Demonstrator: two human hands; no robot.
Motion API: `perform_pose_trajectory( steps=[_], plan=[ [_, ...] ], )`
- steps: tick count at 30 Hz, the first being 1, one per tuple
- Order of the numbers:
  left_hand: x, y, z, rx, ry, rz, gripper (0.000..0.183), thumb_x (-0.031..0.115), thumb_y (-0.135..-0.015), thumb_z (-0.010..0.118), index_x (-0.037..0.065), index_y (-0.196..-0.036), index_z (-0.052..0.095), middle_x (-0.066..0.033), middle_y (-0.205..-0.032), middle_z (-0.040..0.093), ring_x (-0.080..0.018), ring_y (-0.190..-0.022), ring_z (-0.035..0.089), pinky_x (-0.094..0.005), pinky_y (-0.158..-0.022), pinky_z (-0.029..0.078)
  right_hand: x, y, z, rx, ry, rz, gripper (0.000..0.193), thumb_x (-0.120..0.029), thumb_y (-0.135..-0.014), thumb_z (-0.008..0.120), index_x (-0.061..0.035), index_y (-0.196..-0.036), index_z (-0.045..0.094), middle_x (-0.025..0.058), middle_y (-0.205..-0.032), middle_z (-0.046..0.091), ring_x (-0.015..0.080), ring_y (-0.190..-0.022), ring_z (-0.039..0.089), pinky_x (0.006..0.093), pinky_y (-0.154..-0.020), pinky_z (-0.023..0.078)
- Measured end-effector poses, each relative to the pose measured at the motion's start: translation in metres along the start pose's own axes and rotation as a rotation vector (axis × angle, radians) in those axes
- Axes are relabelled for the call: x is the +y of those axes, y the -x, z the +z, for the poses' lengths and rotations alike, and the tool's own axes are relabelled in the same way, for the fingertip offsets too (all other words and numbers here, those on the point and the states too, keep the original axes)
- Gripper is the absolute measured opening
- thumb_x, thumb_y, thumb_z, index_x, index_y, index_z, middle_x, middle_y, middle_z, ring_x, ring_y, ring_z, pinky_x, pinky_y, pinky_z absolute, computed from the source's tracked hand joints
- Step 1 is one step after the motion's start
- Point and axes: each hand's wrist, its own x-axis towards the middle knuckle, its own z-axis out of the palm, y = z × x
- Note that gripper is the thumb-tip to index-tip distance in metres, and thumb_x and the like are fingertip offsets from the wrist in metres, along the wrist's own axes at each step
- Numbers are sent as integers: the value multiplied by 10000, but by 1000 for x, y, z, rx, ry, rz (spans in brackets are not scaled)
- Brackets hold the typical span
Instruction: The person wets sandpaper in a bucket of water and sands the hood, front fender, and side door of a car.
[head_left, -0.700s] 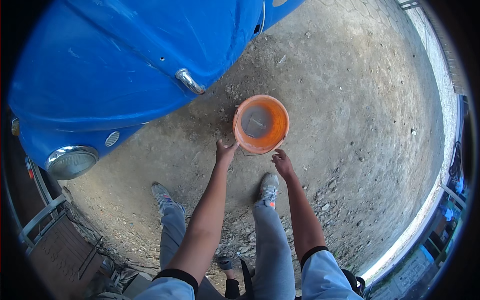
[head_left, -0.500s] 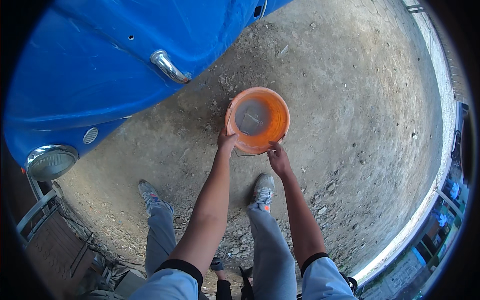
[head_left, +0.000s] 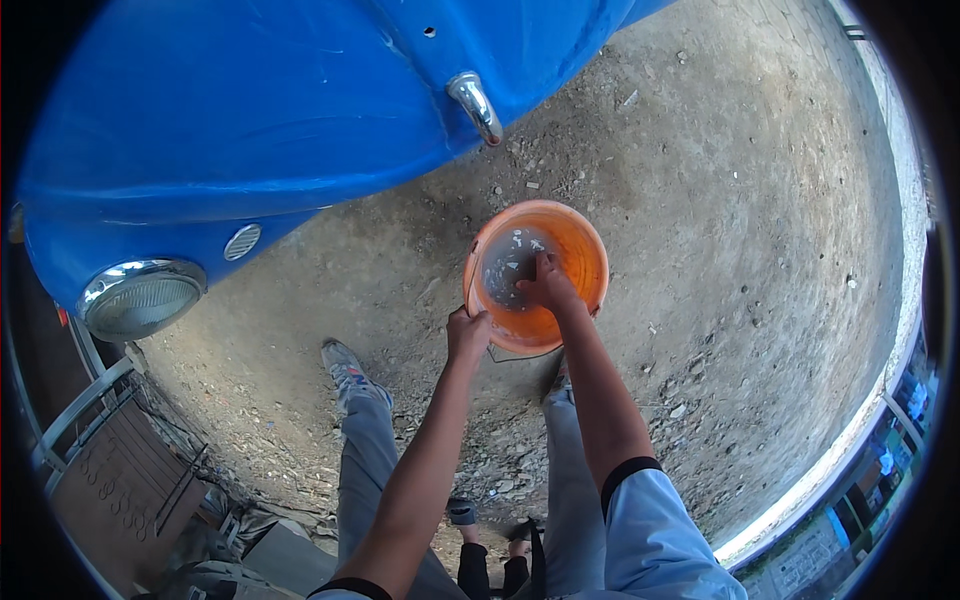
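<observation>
An orange bucket (head_left: 585,240) with a thin wire handle is held above the dirt ground, in front of my legs. Greyish water (head_left: 505,262) covers its bottom, with pale patches on the surface that could be reflections or floating bits. At the near left of the rim, my left hand (head_left: 468,332) grips the bucket. My right hand (head_left: 550,287) reaches inside over the water, thumb and fingers apart, and nothing shows in it. Whether the fingertips touch the water I cannot tell.
A blue car body (head_left: 250,100) fills the upper left, with a round headlight (head_left: 142,300) and a curved chrome piece (head_left: 474,106). A brown board (head_left: 120,490) stands lower left. Another person's feet (head_left: 462,512) show at the bottom. A pale wall edge (head_left: 905,240) curves along the right.
My right hand has left the bucket's rim and moved inside over the water. My left hand stays on the rim. The view has shifted, so the car and bucket appear farther right.
</observation>
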Motion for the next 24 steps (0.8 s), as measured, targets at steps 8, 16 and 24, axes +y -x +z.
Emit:
perform_pose_trajectory(
  steps=[8,16,24],
  plan=[
    [-18,53,-128,40,129,-16,217,54,-872,620,-45,-1054,685,-80,-941,707,-153,-820,688,-306,-727,535,-110,40,65,57,-141,-103,421,-211,-867,711,-12,-1203,553,252,-1260,593,436,-1155,593,488,-986,491],
    [-47,45,-216,91,201,-60,237,84,-866,657,-32,-1070,687,-102,-908,717,-191,-743,703,-306,-655,551,-197,67,83,44,-161,-247,265,-189,-883,650,-29,-1065,540,241,-1093,644,441,-1045,626,514,-898,511],
    [-104,-33,-252,157,426,-111,224,49,-823,671,-23,-1033,701,-82,-857,701,-168,-681,669,-335,-553,511,-225,69,85,-16,-367,-374,187,-63,-867,668,-12,-991,537,175,-963,663,322,-885,703,383,-781,546]
  ],
)
